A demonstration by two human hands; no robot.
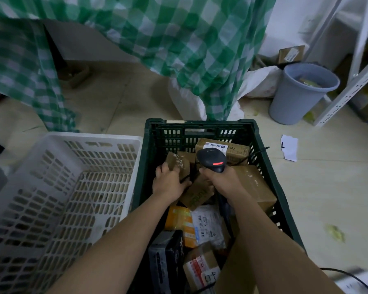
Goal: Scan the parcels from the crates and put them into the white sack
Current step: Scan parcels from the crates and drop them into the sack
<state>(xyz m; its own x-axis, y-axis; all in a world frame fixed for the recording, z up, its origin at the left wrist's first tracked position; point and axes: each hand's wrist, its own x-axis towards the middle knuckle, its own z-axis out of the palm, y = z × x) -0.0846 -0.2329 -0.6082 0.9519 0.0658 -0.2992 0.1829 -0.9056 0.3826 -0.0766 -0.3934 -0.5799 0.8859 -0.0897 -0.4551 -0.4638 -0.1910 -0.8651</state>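
A dark green crate [270,158] in front of me holds several parcels: brown cardboard boxes, an orange box, a white mailer and a black box. Inside it, my left hand [170,182] grips a small brown cardboard parcel [179,163] at the crate's middle. My right hand [223,181] holds a black barcode scanner [212,159] with a red light lit, just right of that parcel. The white sack [189,102] stands beyond the crate, partly hidden behind a hanging green checked cloth.
A white plastic crate [51,187] sits left of the green one, with nothing showing inside. A grey bin [297,96] and white metal shelving [348,90] stand at the right. A paper scrap [289,147] and a cable [346,276] lie on the floor.
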